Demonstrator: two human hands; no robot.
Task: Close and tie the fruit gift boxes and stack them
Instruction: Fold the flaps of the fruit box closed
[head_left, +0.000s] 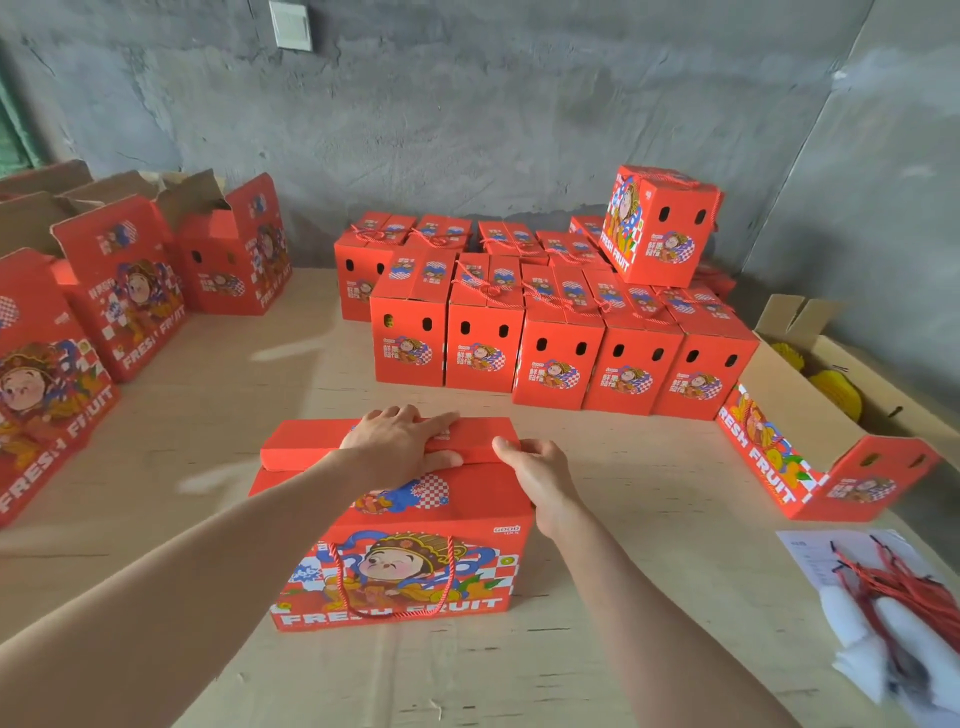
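Left hand (400, 439) flat on gift box (415, 525) | right hand (543, 480) grips end | lengthwise left-right

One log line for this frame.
step: closing | left hand: presses top flap | right hand: grips flap end | gift box: untied

Back wall (467, 104): rough grey cement render, blotchy, lighter and darker patches, hairline cracks. White switch plate (291, 23) high on it, toward left. Right wall (893, 182): same grey, smoother, meets back wall at slanting corner seam. Green slatted panel (9, 140) at far left edge, cut off by the frame; window or shutter unclear. Flattened brown cardboard sheets (519, 675) cover surface up to wall foot, seams visible. Soft even light; pale bright patch (280, 353) on cardboard.
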